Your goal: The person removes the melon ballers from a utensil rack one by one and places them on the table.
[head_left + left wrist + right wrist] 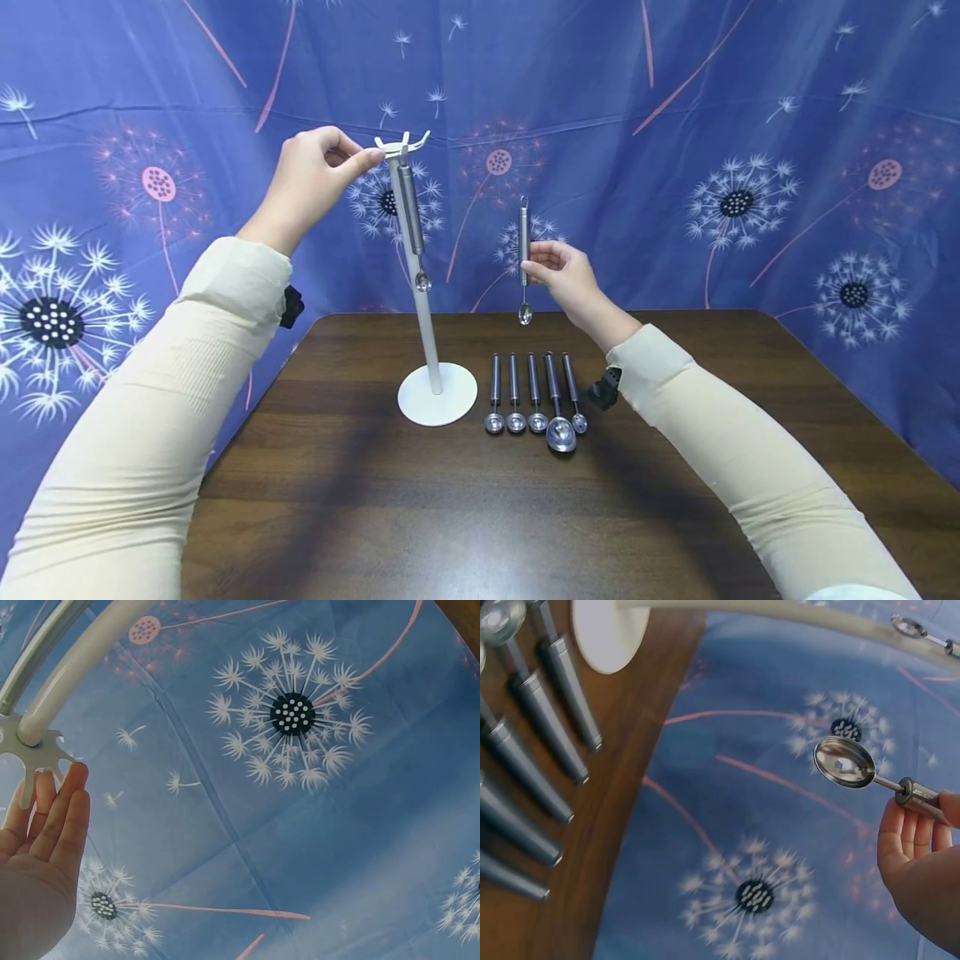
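Observation:
My left hand [318, 179] pinches the edge of the hooked top of a white stand [427, 325]; in the left wrist view its fingers [64, 817] lie against one prong of the hook ring [30, 750]. From another hook a steel melon baller [410, 208] hangs down along the pole, bowl lowest. My right hand [566, 275] grips a second melon baller [523, 242] by its handle, upright with the bowl down, right of the stand and above the table's far part. Its shiny round bowl [844, 761] shows plainly in the right wrist view.
Several steel scoops [534, 387] lie side by side on the brown wooden table [450, 508], handles pointing away; one has a larger oval bowl [561, 435]. The stand's round white base [437, 408] is left of them. A blue dandelion-print cloth [600, 100] hangs behind.

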A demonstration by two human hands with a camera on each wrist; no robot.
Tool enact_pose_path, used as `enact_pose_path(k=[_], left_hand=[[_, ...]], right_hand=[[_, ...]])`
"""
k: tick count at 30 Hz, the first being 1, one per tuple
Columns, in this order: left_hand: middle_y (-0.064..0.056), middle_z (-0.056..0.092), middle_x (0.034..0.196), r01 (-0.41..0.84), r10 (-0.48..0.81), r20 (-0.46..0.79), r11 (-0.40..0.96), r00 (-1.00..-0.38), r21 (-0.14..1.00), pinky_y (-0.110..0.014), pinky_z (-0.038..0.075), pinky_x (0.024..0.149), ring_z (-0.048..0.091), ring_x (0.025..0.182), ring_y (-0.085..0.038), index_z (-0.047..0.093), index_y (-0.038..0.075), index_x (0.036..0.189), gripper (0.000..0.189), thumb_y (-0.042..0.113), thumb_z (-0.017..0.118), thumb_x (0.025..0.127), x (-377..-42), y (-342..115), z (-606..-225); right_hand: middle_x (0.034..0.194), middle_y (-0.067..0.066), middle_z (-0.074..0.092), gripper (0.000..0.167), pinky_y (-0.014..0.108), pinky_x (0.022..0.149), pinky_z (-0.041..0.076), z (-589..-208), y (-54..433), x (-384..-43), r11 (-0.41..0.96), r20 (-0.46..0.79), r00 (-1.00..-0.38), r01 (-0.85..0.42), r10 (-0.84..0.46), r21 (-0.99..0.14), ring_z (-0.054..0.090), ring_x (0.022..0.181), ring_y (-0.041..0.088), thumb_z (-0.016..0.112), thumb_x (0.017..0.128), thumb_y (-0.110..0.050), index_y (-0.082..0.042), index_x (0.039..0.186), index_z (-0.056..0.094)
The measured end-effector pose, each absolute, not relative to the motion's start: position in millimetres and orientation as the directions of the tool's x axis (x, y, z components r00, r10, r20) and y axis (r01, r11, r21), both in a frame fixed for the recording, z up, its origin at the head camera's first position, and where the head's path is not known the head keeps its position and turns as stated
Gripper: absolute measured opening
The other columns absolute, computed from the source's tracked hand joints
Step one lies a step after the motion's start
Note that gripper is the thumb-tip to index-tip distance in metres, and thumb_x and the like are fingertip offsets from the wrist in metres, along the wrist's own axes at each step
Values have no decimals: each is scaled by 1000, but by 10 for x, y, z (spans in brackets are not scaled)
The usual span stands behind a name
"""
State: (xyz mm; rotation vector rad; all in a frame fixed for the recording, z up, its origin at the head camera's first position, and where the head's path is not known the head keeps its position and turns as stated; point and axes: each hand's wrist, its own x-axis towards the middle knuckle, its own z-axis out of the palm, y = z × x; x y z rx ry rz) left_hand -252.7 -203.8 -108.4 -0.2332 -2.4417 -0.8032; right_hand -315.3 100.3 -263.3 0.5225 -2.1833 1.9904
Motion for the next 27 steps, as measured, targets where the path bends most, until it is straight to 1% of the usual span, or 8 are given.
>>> enact_pose_path(k=[3,4,8,9,14,17,21,27], left_hand=[[6,63,86,321,9,567,831,-824,454,-23,40,70,53,81,-10,69,7,104,48,53,62,89,-2513,-2032,-1075],[6,62,85,322,14,572,838,-820,440,-23,40,70,52,80,-10,69,6,104,49,52,62,90,-2512,-2029,-1072],[3,63,85,321,26,590,858,-807,401,-24,39,69,50,79,-12,71,6,104,49,51,61,90,-2513,-2015,-1070],[2,62,85,320,28,596,863,-803,392,-24,39,68,50,79,-12,71,5,103,48,51,61,91,-2513,-2010,-1070],[-5,62,93,318,51,620,890,-783,328,-26,39,70,49,82,-16,72,4,102,47,48,60,93,-2487,-1979,-1057],[-9,63,100,318,69,621,900,-781,299,-29,40,74,50,86,-19,73,3,103,48,48,58,94,-2461,-1958,-1045],[-12,65,105,305,67,606,904,-793,300,-32,42,77,52,89,-19,72,3,106,49,48,56,95,-2438,-1942,-1039],[-12,68,108,276,40,556,896,-830,349,-30,43,76,54,89,-17,70,3,113,54,51,55,94,-2430,-1928,-1028]], right_hand=[[94,-3,60,38,21,81,55,-2682,1115,-3159,85,297,-945,-310,-136,-947,59,83,4,63,93,-6,7,127,54],[94,-4,59,39,21,81,55,-2700,1155,-3165,92,283,-951,-296,-127,-951,59,83,4,63,93,-6,7,128,53],[93,-5,58,40,20,80,56,-2770,1291,-3169,121,241,-965,-252,-99,-960,60,83,4,62,94,-8,6,131,52],[94,-4,58,41,22,82,56,-2791,1321,-3169,125,235,-967,-246,-96,-961,60,83,5,62,94,-8,6,131,52],[96,-2,57,41,29,90,56,-2906,1465,-3169,152,196,-977,-208,-86,-966,59,82,4,61,95,-7,7,132,50],[96,0,55,42,25,88,56,-2983,1543,-3167,136,167,-982,-178,-88,-975,59,80,2,59,95,-5,10,132,48],[98,1,54,44,20,83,56,-3081,1615,-3150,140,108,-989,-121,-102,-983,60,79,1,58,96,-4,11,135,45],[99,2,57,43,25,86,56,-3238,1723,-3118,214,7,-993,-33,-119,-976,63,78,2,57,97,-7,10,135,45]])
